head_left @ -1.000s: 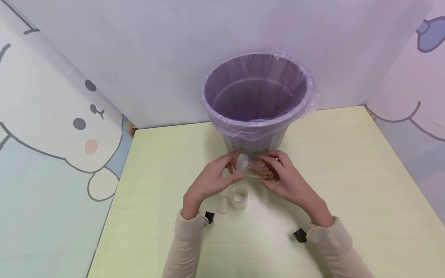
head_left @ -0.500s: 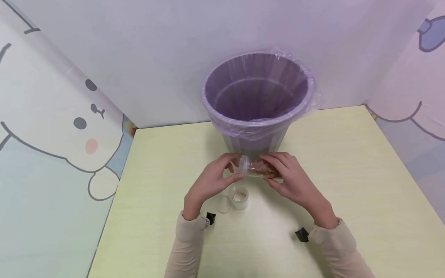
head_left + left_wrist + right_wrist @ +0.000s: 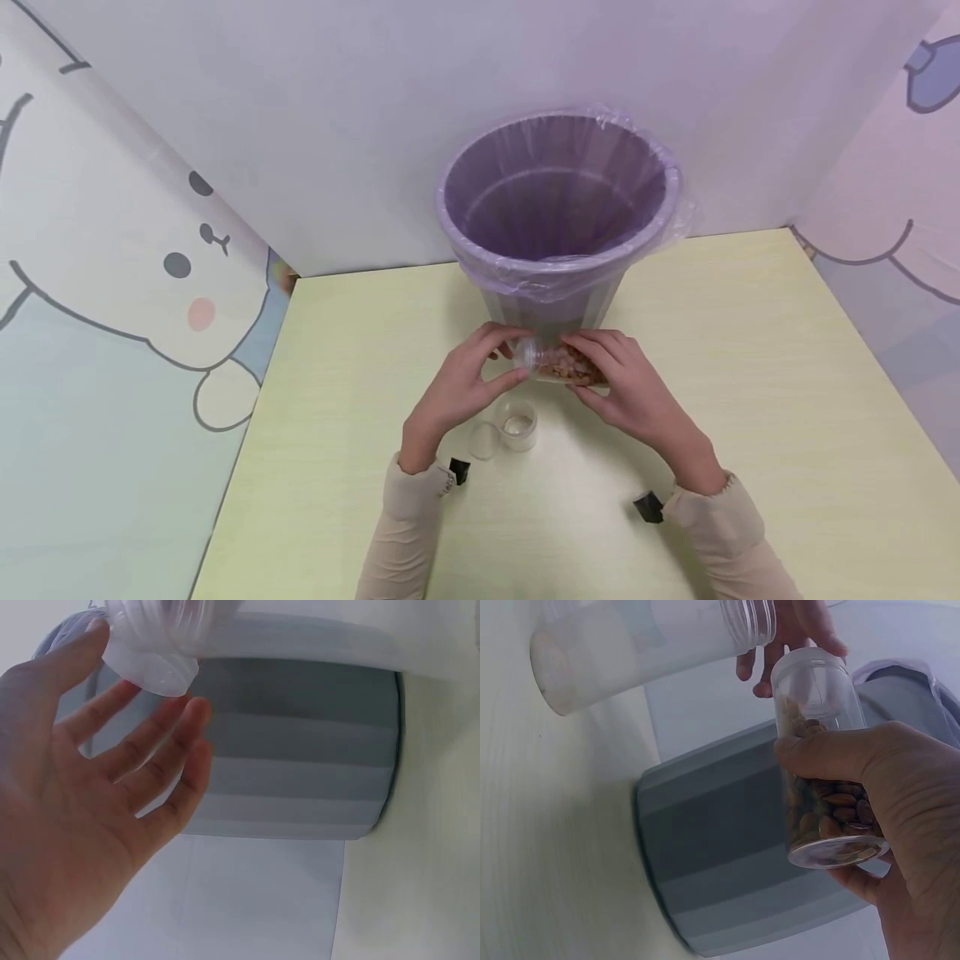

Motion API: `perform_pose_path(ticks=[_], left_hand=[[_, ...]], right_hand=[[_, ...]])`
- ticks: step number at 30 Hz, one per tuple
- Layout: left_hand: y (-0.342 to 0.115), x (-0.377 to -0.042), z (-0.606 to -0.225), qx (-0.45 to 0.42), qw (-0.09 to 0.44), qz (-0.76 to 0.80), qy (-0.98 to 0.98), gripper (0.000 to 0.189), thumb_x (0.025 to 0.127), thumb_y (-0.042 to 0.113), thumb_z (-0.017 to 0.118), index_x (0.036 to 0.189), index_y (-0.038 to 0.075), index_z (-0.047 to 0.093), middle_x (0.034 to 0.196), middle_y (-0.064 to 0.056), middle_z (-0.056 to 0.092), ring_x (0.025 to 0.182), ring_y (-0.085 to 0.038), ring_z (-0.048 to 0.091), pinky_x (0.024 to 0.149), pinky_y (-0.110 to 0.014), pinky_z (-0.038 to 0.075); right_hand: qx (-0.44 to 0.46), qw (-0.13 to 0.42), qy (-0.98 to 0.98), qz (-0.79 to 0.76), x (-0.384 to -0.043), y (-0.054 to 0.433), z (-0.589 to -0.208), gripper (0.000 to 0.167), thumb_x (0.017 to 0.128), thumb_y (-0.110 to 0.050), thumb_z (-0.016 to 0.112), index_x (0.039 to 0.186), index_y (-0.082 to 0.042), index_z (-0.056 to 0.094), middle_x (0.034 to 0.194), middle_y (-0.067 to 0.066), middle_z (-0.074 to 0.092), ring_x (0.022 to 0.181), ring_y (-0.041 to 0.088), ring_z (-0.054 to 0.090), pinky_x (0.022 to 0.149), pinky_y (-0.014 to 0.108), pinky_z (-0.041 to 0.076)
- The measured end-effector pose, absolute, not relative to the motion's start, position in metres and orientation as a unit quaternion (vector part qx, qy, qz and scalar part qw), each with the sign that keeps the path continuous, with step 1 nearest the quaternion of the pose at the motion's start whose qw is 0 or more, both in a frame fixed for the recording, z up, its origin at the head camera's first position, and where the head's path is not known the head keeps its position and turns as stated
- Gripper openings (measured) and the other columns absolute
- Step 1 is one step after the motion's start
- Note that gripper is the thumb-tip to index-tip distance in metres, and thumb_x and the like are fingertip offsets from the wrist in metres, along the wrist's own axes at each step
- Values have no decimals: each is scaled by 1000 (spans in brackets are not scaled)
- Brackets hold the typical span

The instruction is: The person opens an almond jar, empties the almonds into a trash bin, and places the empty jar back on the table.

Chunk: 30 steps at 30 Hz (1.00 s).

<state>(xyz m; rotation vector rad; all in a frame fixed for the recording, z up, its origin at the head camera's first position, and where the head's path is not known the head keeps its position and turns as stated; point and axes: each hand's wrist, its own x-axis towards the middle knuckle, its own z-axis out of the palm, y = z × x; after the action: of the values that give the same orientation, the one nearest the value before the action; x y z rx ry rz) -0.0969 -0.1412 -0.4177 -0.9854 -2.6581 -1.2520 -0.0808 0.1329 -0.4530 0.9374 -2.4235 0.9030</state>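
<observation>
My right hand [image 3: 637, 383] grips a clear jar of almonds [image 3: 832, 802], which lies tilted on its side above the table in the head view. The jar's whitish lid [image 3: 154, 667] points left. My left hand [image 3: 459, 387] is at that end, with thumb and forefinger pinching the lid from both sides. The other left fingers are spread in a loose curve below it in the left wrist view. Under the hands a clear open jar [image 3: 517, 425] with a threaded mouth stands on the table. Beside it lies a clear round piece [image 3: 483, 440], seemingly a lid.
Right behind the hands a purple-grey bin [image 3: 555, 304] with a clear plastic liner stands at the table's back. The pale yellow table [image 3: 360, 350] meets a white wall [image 3: 337, 125] there. Black mounts [image 3: 459, 471] sit at both wrists.
The almond jar has turned from a slant to nearly level and shifted slightly right. My left thumb and forefinger have moved in on its lid since half a second ago.
</observation>
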Motion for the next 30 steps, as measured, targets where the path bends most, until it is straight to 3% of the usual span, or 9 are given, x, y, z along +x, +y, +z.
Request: perform_pose_path(ticks=[4, 11, 14, 18, 21, 27, 30], left_hand=[[-141, -96, -419, -289, 18, -400, -870, 43, 98, 28, 75, 137, 16, 61, 118, 0, 69, 97, -19, 70, 91, -41, 60], [-143, -98, -421, -260, 0, -403, -877, 39, 99, 30, 74, 132, 13, 64, 105, 1, 72, 93, -12, 69, 92, -37, 60], [-145, -98, -420, -261, -22, -399, -879, 49, 96, 32, 76, 139, 16, 60, 108, 1, 71, 94, -12, 68, 92, -39, 60], [-147, -98, -418, -279, -43, -392, -876, 73, 93, 34, 80, 156, 22, 44, 119, 2, 67, 99, -11, 68, 93, -36, 58], [-149, -98, -418, -299, -44, -391, -870, 80, 93, 31, 81, 160, 24, 38, 123, 2, 66, 100, -12, 68, 92, -32, 58], [-151, -98, -418, -298, -45, -393, -869, 66, 95, 30, 79, 152, 22, 49, 95, 6, 68, 91, -14, 68, 87, -29, 57], [-151, -97, -417, -285, -45, -380, -879, 61, 96, 35, 77, 149, 22, 51, 95, 6, 68, 90, -13, 67, 85, -31, 57]], right_hand=[[338, 194, -862, 323, -82, 131, -455, 77, 72, -8, 94, 141, -8, 60, 133, 11, 64, 120, 31, 58, 95, 50, 49], [339, 188, -863, 323, -83, 130, -455, 75, 73, -9, 94, 141, -7, 60, 132, 11, 65, 119, 31, 59, 95, 49, 49], [339, 188, -864, 321, -84, 130, -453, 75, 73, -9, 93, 140, -6, 60, 131, 12, 65, 119, 31, 59, 95, 49, 49], [342, 193, -862, 320, -87, 131, -451, 75, 73, -9, 93, 139, -5, 60, 130, 13, 65, 118, 32, 59, 96, 49, 49], [344, 197, -861, 319, -88, 131, -450, 75, 72, -9, 93, 140, -5, 60, 130, 13, 65, 118, 32, 58, 97, 49, 48], [347, 195, -859, 320, -88, 129, -450, 76, 73, -8, 94, 140, -5, 60, 131, 13, 65, 119, 32, 59, 96, 49, 49], [347, 195, -860, 320, -88, 128, -450, 76, 72, -8, 94, 140, -5, 60, 131, 14, 65, 120, 33, 59, 97, 50, 49]])
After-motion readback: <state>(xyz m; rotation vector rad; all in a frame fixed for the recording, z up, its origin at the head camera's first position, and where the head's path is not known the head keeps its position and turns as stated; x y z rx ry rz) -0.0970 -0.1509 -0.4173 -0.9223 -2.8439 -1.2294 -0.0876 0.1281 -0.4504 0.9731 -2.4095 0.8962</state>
